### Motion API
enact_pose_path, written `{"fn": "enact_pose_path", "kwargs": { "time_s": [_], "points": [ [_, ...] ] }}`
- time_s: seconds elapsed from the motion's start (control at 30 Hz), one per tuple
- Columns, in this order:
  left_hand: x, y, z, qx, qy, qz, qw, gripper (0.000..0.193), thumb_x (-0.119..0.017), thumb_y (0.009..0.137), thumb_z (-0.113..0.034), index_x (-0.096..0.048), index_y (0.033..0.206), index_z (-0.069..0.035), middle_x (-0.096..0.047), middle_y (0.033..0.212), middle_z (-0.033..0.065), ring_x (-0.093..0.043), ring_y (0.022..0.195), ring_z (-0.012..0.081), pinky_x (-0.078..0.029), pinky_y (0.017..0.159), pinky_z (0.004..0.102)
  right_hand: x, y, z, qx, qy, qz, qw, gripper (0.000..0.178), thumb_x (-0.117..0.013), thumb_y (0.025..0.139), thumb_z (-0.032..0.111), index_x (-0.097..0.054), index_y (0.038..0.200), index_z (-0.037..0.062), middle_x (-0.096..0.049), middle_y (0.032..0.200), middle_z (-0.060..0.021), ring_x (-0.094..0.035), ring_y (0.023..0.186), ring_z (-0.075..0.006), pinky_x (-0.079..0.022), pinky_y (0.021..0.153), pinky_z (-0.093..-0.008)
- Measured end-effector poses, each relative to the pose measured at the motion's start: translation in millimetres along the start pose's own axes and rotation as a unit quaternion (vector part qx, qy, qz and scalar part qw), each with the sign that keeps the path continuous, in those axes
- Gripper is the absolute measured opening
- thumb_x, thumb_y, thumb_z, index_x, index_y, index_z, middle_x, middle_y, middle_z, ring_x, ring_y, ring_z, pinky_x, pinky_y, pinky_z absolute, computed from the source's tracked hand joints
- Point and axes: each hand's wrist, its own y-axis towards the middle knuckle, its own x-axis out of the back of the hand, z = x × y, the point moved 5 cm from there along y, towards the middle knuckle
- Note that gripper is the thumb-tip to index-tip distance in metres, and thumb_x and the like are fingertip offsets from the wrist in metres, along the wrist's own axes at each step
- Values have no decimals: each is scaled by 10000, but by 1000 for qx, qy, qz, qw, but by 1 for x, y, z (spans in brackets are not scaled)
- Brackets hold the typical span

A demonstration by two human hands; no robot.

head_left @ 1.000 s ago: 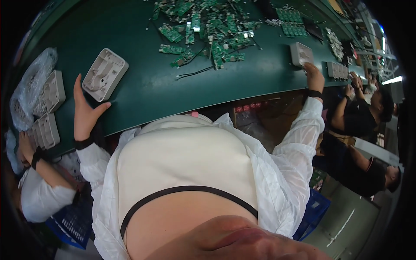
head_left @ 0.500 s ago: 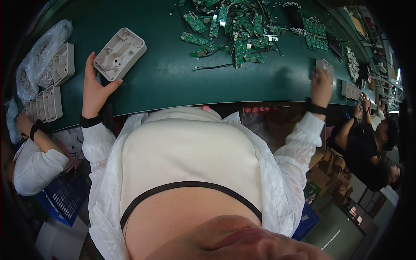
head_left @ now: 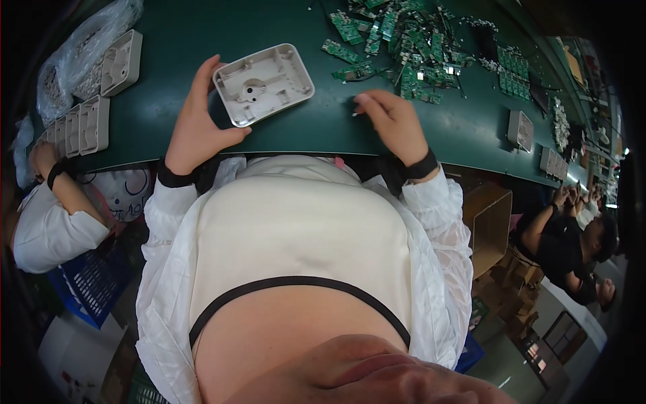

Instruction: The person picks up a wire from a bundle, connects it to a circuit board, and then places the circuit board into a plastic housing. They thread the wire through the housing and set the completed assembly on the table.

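A pale grey plastic housing (head_left: 276,94), open side up with posts and a round hub inside, is in front of me at the left. My left hand (head_left: 202,128) holds it by its left end, the thumb at the near corner and the fingers along the far side. To the right of the housing, my right hand (head_left: 393,124) is above the green table, its thumb and forefinger pinched together. A tiny white piece shows at the fingertips, too small to name. Beyond that hand lies a heap of green circuit boards (head_left: 346,27) with black wires.
More grey housings (head_left: 94,124) and a clear plastic bag of small pale parts (head_left: 64,87) are at the left, near another person's arm (head_left: 67,185). A small grey box (head_left: 520,130) and a pile of white parts (head_left: 560,124) lie right. Other people sit farther right.
My right hand has come left from the small grey box to beside the housing, with the fingertips pinched. My left hand and the housing have shifted right, and the housing has turned.
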Motion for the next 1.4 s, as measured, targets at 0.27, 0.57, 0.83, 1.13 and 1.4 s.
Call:
{"fn": "enact_pose_path", "kwargs": {
  "time_s": [0.27, 0.57, 0.83, 1.13, 1.4],
  "points": [
    [-5, -3, -1, -23, -7, -2, 1000, 1108, -844, 617, -81, -285, 1572, -65, -504, 1471, 204, -491, 1394, 358, -357, 1191, 394, 49, -37, -28, -130, 508, -104, 845, 175, -602, 1041, 97, -602, 1190, 4, -714, 1023, -86, -585, 705, -91, -438, 598, -206],
    [-10, 3, 1, -41, -9, -4, 999, 1097, -859, 634, -95, -281, 1566, -54, -494, 1481, 202, -482, 1399, 361, -356, 1190, 395, 29, -44, -25, -265, 723, -98, 630, 165, -588, 1056, 103, -565, 1150, -30, -647, 1052, -65, -582, 775, -94, -462, 597, -215],
    [-12, 7, -1, -58, -4, 1, 998, 1083, -870, 642, -106, -298, 1560, -54, -487, 1491, 205, -484, 1394, 368, -362, 1187, 395, 36, -20, 25, -175, 691, 27, 701, 123, -512, 1084, 88, -537, 1131, -23, -558, 1027, -26, -468, 742, -97, -395, 629, -241],
    [-12, 6, 4, -28, -3, -3, 1000, 1055, -887, 634, -115, -345, 1536, -32, -482, 1492, 207, -477, 1399, 369, -373, 1183, 401, 3, 14, 11, -232, 681, 87, 689, 151, -552, 1071, 109, -594, 1152, -11, -595, 1057, -33, -497, 772, -88, -411, 631, -226],
    [-13, 7, 6, -62, 8, -23, 998, 1022, -897, 643, -132, -381, 1521, -41, -459, 1513, 196, -465, 1408, 364, -377, 1183, 402, -35, 30, 3, -203, 750, 131, 616, 123, -605, 1032, 95, -652, 1141, 63, -668, 1059, -57, -622, 898, -138, -492, 713, -224]
  ]
}}
